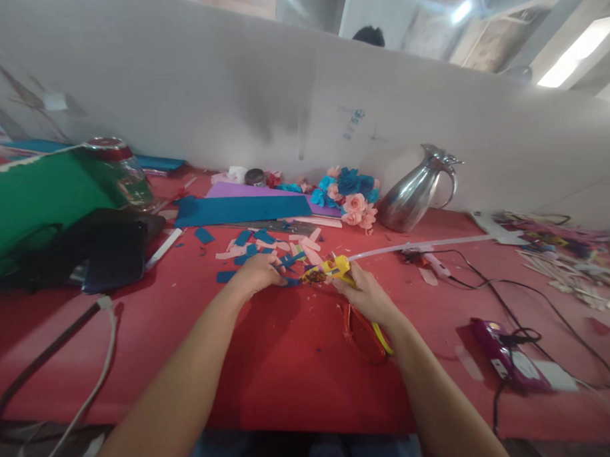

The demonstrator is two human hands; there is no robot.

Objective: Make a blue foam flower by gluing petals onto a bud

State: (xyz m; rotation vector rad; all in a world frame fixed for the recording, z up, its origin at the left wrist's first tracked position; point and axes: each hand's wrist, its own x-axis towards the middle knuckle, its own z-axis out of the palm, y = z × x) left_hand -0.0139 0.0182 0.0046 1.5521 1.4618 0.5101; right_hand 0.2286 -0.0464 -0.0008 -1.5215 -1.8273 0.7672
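Both hands meet mid-way across the red surface (280, 361): my left hand (257, 272) pinches a blue paper piece (292, 281), and my right hand (365, 294) grips the yellow glue gun (340, 266), nozzle at the paper. Gluing seems underway; it calls for a steady pinch.

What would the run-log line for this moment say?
left hand: on blue paper piece | right hand: grips yellow glue gun | surface: red table

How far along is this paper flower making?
Looks done: a cluster of pink and blue paper flowers sits by the jug. In hand: the left hand pinches a blue piece while the right hand holds a yellow glue gun to it. Left: loose cut strips lie unused.
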